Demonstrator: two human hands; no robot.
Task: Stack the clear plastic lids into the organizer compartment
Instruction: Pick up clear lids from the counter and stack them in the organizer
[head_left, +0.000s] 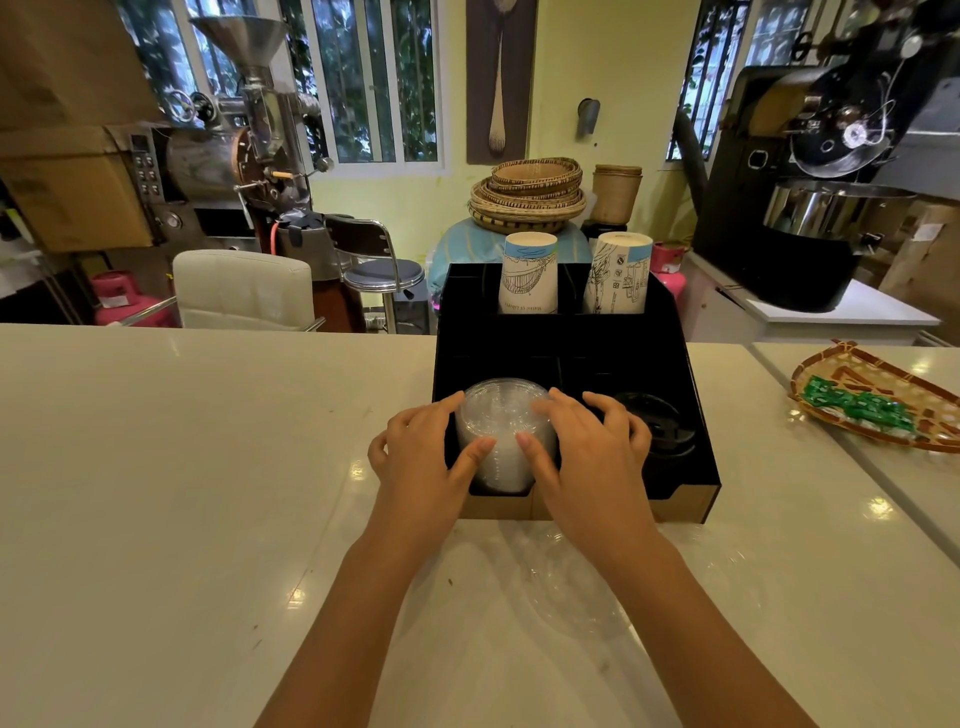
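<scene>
A stack of clear plastic lids (501, 415) stands in the front left compartment of the black organizer (550, 348) on the white counter. My left hand (421, 447) cups the stack's left side, thumb on its front. On the right side, my right hand (587, 447) wraps the stack, with its thumb beside the left thumb. More clear lids (571, 587) lie loose on the counter between my forearms, hard to make out against the surface.
Black lids (660, 421) fill the organizer's front right compartment. Two stacks of upturned paper cups (530, 273) stand in its back slots. A woven tray (878, 400) with green packets lies at the right. Chairs and coffee roasters stand beyond the counter's far edge.
</scene>
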